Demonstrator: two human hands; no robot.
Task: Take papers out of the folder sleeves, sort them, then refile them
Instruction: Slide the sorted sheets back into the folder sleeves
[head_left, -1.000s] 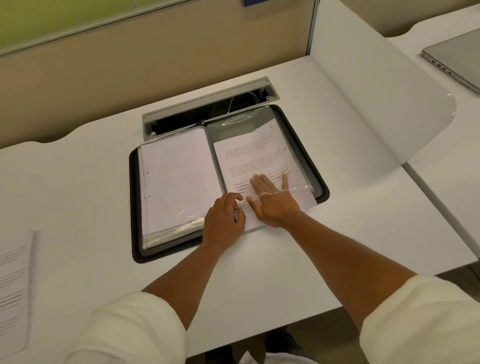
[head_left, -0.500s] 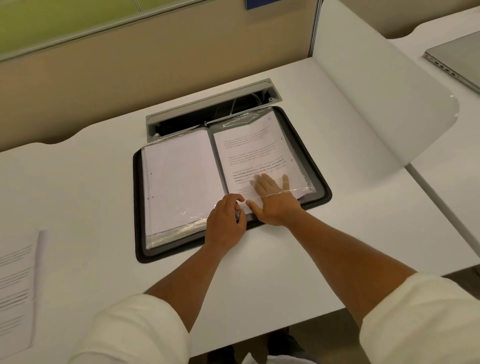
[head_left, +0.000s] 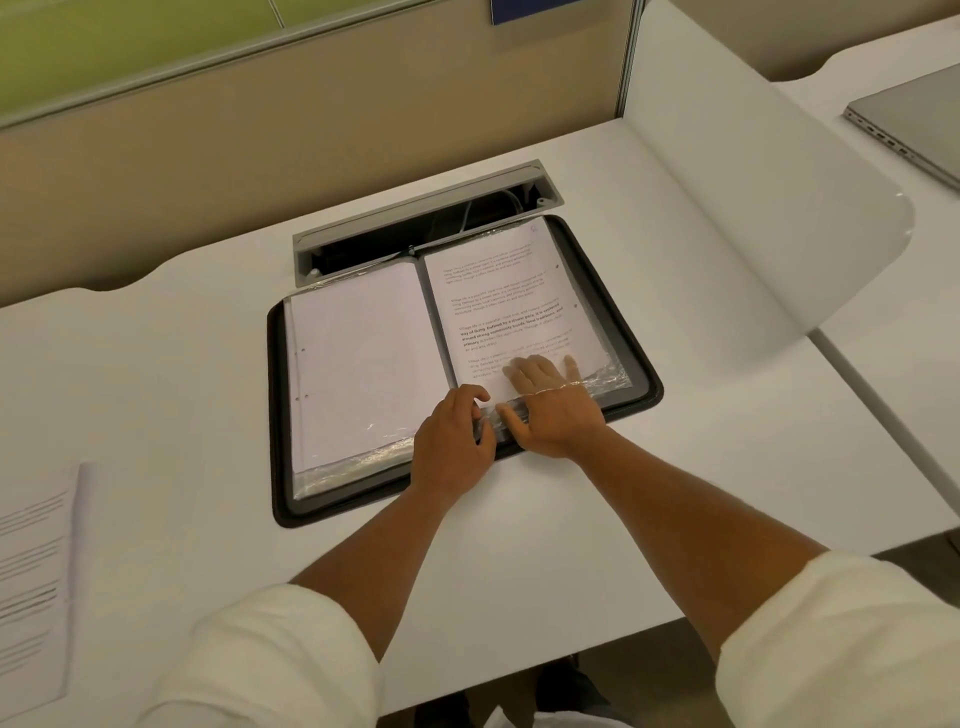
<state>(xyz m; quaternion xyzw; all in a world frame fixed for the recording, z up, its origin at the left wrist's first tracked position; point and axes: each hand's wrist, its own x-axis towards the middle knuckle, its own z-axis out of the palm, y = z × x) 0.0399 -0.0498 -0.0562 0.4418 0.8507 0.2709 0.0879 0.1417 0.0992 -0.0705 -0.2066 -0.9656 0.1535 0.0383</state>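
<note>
White table with a black folder lying open in the middle. Right hand has its fingers straight and slid inside the clear sleeve, flat on the printed page. Left hand pinches the sleeve's near edge. Another printed sheet sits far left.
</note>
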